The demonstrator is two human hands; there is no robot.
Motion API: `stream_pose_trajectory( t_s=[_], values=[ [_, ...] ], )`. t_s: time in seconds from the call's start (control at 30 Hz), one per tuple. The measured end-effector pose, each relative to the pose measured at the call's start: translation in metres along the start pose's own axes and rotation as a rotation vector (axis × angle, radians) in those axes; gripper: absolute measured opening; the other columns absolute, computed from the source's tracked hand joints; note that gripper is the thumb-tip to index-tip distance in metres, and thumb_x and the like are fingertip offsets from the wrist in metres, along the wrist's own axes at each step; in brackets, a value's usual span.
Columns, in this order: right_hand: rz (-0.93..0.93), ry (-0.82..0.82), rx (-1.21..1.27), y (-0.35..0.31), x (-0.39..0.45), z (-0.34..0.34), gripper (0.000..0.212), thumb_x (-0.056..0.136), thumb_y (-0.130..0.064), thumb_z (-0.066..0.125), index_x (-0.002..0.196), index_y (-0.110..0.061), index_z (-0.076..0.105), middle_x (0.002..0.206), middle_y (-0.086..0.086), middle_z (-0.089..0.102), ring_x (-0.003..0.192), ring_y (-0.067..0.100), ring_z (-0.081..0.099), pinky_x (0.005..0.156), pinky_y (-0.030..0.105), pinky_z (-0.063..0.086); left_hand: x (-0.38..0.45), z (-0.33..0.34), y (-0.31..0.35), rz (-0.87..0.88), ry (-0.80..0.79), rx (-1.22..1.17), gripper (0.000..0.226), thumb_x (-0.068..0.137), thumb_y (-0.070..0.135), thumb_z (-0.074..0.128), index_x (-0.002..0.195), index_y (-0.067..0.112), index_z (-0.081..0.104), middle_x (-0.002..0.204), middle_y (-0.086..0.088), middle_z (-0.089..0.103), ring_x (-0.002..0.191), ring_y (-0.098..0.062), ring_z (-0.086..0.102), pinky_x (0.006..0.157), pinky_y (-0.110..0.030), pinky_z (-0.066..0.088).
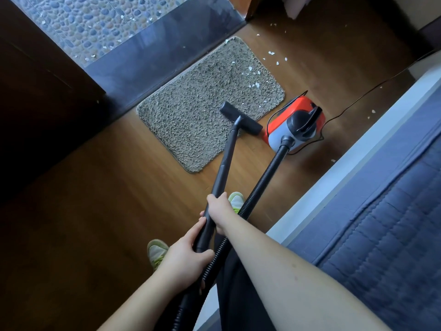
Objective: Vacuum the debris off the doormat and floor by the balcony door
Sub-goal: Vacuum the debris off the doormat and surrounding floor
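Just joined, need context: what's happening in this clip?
A person is vacuuming by the balcony door. The left hand and right hand both grip the black wand, whose floor nozzle sits on the grey doormat near its right edge. White debris remains on the mat's far right corner and on the wood floor beyond. The red canister stands just right of the mat.

The doormat is shaggy, rough grey-beige pile on a smooth, faintly glossy wooden floor. The wand looks matt black plastic, the canister glossy red and grey plastic, the hose ribbed
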State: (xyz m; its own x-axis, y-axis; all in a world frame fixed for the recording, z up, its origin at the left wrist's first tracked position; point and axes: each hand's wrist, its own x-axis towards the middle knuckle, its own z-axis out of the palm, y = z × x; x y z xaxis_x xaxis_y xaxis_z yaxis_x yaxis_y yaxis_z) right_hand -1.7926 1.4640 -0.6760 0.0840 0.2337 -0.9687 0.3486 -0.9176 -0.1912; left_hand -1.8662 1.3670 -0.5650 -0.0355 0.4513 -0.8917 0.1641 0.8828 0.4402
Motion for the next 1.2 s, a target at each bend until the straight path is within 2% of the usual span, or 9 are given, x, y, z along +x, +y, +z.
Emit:
stream_pose_trajectory(
  t_s=[0.17, 0.27, 0.43, 0.57, 0.7, 0.8, 0.97, 1.07, 1.2],
  values=[
    [-0.007, 0.043, -0.068, -0.019, 0.016, -0.022, 0.014, 0.097, -0.027, 0.039, 0.107, -0.018, 0.035, 0.084, 0.014, 0.059, 0.052, 0.022, 0.055, 0.066, 0.037, 0.053, 0.02, 0.017, 0.018, 0.022, 0.006, 0.027, 0.08, 0.083, 0.023, 0.061, 0.15, 0.051, 0.028, 0.109, 0.01, 0.065, 0.057, 0.004, 0.063, 0.05, -0.006, 0.039],
    [-0.035, 0.057, -0.081, -0.041, 0.028, -0.037, 0.017, 0.096, -0.026, 0.039, 0.11, -0.017, 0.035, 0.077, 0.014, 0.059, 0.053, 0.023, 0.054, 0.069, 0.04, 0.053, 0.036, 0.025, 0.038, 0.044, 0.007, 0.01, 0.081, 0.082, 0.023, 0.059, 0.149, 0.053, 0.026, 0.118, 0.015, 0.062, 0.057, 0.004, 0.064, 0.048, -0.006, 0.04],
    [-0.109, 0.083, -0.13, -0.082, 0.041, -0.052, 0.027, 0.099, -0.027, 0.039, 0.121, -0.012, 0.035, 0.07, 0.011, 0.06, 0.058, 0.023, 0.057, 0.072, 0.04, 0.054, 0.06, 0.026, 0.071, 0.059, 0.007, -0.104, 0.08, 0.081, 0.019, 0.059, 0.147, 0.054, 0.031, 0.104, 0.004, 0.07, 0.044, -0.009, 0.064, 0.048, -0.018, 0.05],
    [-0.112, 0.063, -0.089, -0.083, 0.03, -0.049, 0.027, 0.099, -0.027, 0.039, 0.121, -0.012, 0.036, 0.074, 0.011, 0.06, 0.058, 0.022, 0.057, 0.075, 0.04, 0.054, 0.054, 0.017, 0.074, 0.045, -0.012, -0.137, 0.081, 0.08, 0.015, 0.059, 0.146, 0.054, 0.033, 0.088, 0.004, 0.07, 0.046, -0.024, 0.066, 0.045, -0.026, 0.052],
    [-0.086, 0.045, -0.053, -0.057, 0.007, -0.033, 0.022, 0.099, -0.026, 0.038, 0.117, -0.014, 0.033, 0.082, 0.014, 0.059, 0.055, 0.021, 0.055, 0.065, 0.035, 0.052, 0.033, 0.004, 0.043, 0.06, 0.003, -0.031, 0.082, 0.076, 0.021, 0.064, 0.142, 0.059, 0.036, 0.085, 0.011, 0.068, 0.054, -0.006, 0.065, 0.065, -0.031, 0.058],
    [-0.075, 0.028, -0.04, -0.029, -0.006, -0.017, 0.019, 0.099, -0.027, 0.038, 0.113, -0.016, 0.032, 0.093, 0.015, 0.059, 0.051, 0.018, 0.055, 0.054, 0.028, 0.051, 0.012, -0.006, 0.015, 0.033, -0.025, -0.048, 0.081, 0.079, 0.018, 0.066, 0.14, 0.061, 0.036, 0.092, 0.006, 0.071, 0.057, -0.009, 0.068, 0.062, -0.031, 0.058],
    [-0.05, -0.017, 0.014, 0.005, -0.009, 0.008, 0.027, 0.096, -0.03, 0.039, 0.119, -0.016, 0.032, 0.081, 0.012, 0.057, 0.051, 0.021, 0.057, 0.074, 0.048, 0.057, -0.01, -0.014, -0.006, 0.024, -0.043, -0.055, 0.079, 0.085, 0.011, 0.065, 0.145, 0.053, 0.034, 0.102, 0.004, 0.067, 0.054, -0.003, 0.064, 0.058, -0.018, 0.051],
    [0.008, -0.025, 0.065, 0.002, -0.007, 0.007, 0.024, 0.097, -0.029, 0.038, 0.117, -0.017, 0.033, 0.073, 0.011, 0.056, 0.053, 0.022, 0.055, 0.074, 0.045, 0.056, -0.004, -0.012, -0.001, 0.003, -0.017, 0.034, 0.077, 0.085, 0.015, 0.065, 0.145, 0.052, 0.034, 0.094, 0.009, 0.067, 0.05, 0.0, 0.061, 0.051, -0.012, 0.044],
    [0.05, -0.013, 0.045, -0.013, 0.0, -0.004, 0.017, 0.098, -0.028, 0.037, 0.111, -0.02, 0.032, 0.072, 0.011, 0.056, 0.054, 0.023, 0.054, 0.075, 0.041, 0.054, 0.01, -0.004, 0.009, -0.01, -0.003, 0.082, 0.078, 0.083, 0.022, 0.065, 0.145, 0.056, 0.031, 0.107, 0.015, 0.064, 0.059, 0.0, 0.065, 0.054, -0.011, 0.045]
  ],
)
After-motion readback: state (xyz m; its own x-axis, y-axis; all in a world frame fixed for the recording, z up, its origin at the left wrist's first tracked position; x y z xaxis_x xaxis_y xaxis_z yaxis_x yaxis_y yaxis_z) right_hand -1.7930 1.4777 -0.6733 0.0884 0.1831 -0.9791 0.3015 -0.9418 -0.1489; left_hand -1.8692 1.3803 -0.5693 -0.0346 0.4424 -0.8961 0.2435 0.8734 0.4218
